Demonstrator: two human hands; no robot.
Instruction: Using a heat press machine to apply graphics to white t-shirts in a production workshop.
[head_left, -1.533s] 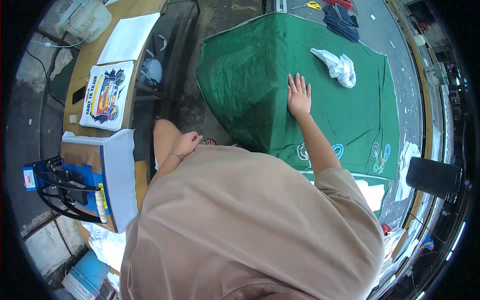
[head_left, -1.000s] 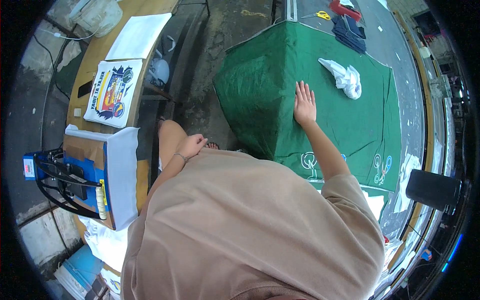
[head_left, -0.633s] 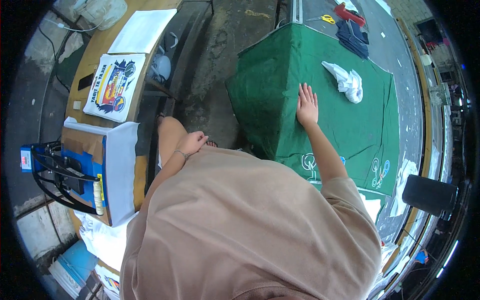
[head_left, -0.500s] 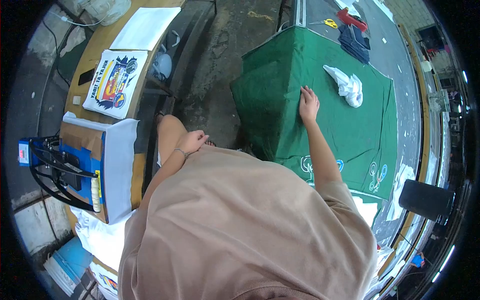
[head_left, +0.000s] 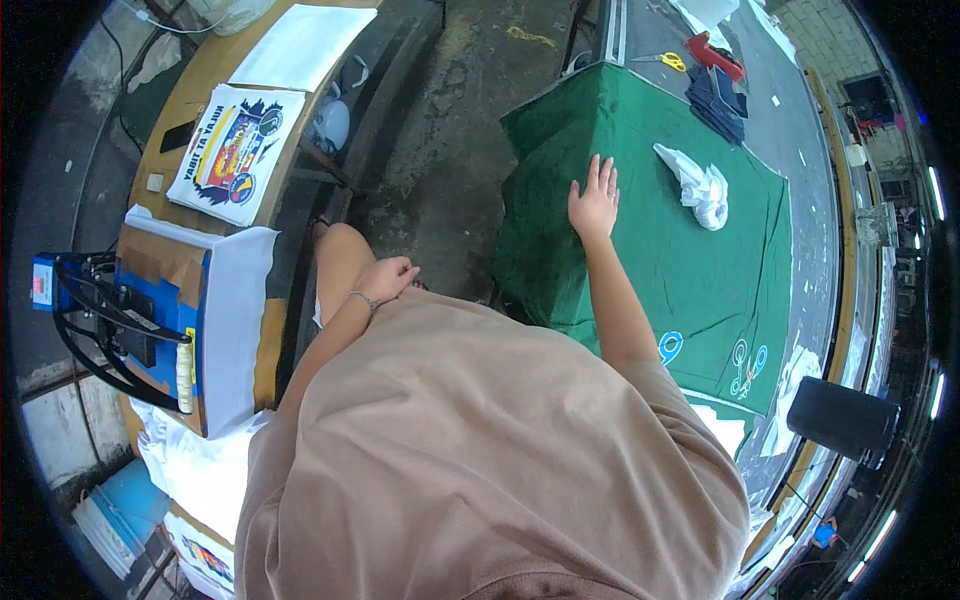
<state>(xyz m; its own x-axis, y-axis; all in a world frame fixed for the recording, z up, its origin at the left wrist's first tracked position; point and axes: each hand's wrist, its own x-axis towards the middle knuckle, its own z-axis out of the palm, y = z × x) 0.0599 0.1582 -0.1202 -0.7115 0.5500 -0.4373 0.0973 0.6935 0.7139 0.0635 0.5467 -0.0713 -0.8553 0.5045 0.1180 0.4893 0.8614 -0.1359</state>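
Observation:
My right hand [head_left: 594, 205] lies flat, palm down and fingers stretched, on the green cloth [head_left: 655, 230] where it folds over the table's left edge. The cloth carries white and blue printed marks near my right sleeve. A crumpled white cloth [head_left: 695, 187] sits on it, right of that hand and apart from it. Close to my lap and bare leg, my left hand [head_left: 388, 277] is loosely curled, with nothing visible in its fingers. A bracelet circles its wrist.
Folded dark cloth [head_left: 716, 102], yellow-handled scissors [head_left: 672, 62] and a red tool [head_left: 716, 58] lie beyond the green cloth. At left, a bench holds printed sheets [head_left: 238, 152], a phone [head_left: 178, 136] and a blue-and-black press-like machine [head_left: 130, 325]. A black box-shaped thing [head_left: 842, 418] stands at right.
My right hand has shifted a little left and forward on the green cloth, its fingers more stretched. The left hand stays by my lap. The view has turned slightly.

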